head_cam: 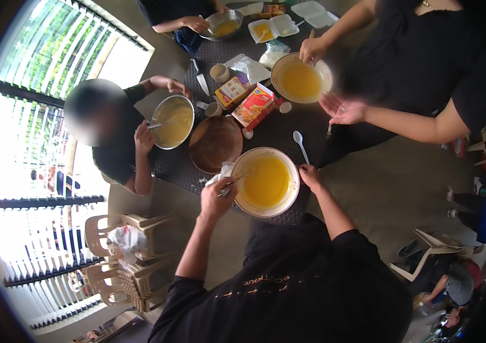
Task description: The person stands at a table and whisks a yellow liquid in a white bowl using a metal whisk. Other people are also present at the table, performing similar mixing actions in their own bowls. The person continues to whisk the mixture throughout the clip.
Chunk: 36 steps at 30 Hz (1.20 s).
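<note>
A wide cream bowl [293, 195] of yellow liquid stands at the near edge of the dark table. My left hand [217, 199], at the bowl's left side, is closed on the handle of a utensil, probably a fork, whose head reaches over the liquid. My right hand [309, 176] grips the bowl's rim from the right. Just beyond that hand lies a white plastic spoon [301, 145]. A brown round bowl [216, 143] sits behind and to the left, with crumpled white plastic [221, 171] between it and my left hand.
Two food boxes [253, 107], cups [220, 73], a knife [200, 77] and a plastic bag [274, 53] lie mid-table. People hold a metal bowl [193, 124] at left, another [241, 23] at the far end, and stir a cream bowl [330, 73] at right. Foam boxes [285, 25] stand beyond. Chairs [97, 231] are lower left.
</note>
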### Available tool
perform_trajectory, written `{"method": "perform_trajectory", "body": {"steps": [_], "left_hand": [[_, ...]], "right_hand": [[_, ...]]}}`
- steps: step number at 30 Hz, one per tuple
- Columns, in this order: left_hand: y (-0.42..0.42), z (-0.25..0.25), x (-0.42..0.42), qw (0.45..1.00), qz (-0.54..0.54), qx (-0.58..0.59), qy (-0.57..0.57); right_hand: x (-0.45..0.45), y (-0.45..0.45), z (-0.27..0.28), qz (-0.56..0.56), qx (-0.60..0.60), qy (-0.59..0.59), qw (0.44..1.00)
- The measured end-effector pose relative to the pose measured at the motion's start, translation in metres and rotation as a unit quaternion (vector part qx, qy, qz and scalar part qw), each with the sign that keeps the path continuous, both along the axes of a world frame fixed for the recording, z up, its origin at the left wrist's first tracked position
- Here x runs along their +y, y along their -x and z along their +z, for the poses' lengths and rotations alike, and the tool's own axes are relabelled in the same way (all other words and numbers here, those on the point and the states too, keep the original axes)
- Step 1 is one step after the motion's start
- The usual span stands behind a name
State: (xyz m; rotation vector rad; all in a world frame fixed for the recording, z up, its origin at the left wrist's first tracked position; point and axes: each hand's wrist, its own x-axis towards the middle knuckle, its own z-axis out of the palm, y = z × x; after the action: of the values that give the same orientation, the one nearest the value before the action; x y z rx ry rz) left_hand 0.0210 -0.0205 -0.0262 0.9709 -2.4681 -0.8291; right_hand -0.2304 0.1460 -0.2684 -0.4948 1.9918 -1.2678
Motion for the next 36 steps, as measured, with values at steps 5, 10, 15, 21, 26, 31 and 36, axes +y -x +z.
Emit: {"method": "perform_trajectory", "body": {"steps": [5, 10, 15, 21, 26, 31, 36], "left_hand": [[-0.017, 0.009, 0.023, 0.998, 0.012, -0.030, -0.053], [0.017, 0.012, 0.050, 0.995, -0.043, 0.001, -0.094], [0.017, 0.006, 0.023, 0.999, -0.029, 0.008, -0.021], [-0.021, -0.005, 0.013, 0.998, 0.010, 0.001, -0.065], [-0.028, -0.022, 0.031, 0.996, 0.033, 0.034, -0.074], [-0.021, -0.029, 0.042, 0.996, -0.008, 0.005, -0.092], [-0.015, -0.028, 0.046, 0.994, -0.049, -0.027, -0.096]], "right_hand": [[-0.024, 0.019, 0.005, -0.002, 0.088, -0.015, 0.996], [-0.101, 0.035, 0.038, 0.020, 0.068, 0.054, 0.996], [-0.194, 0.058, 0.054, -0.027, -0.301, -0.015, 0.953], [-0.269, 0.063, 0.037, -0.171, -0.264, -0.094, 0.945], [-0.272, 0.062, 0.021, -0.140, -0.245, -0.066, 0.957], [-0.279, 0.061, 0.032, -0.188, -0.301, -0.063, 0.933], [-0.316, 0.064, 0.026, -0.251, -0.268, -0.120, 0.922]]}}
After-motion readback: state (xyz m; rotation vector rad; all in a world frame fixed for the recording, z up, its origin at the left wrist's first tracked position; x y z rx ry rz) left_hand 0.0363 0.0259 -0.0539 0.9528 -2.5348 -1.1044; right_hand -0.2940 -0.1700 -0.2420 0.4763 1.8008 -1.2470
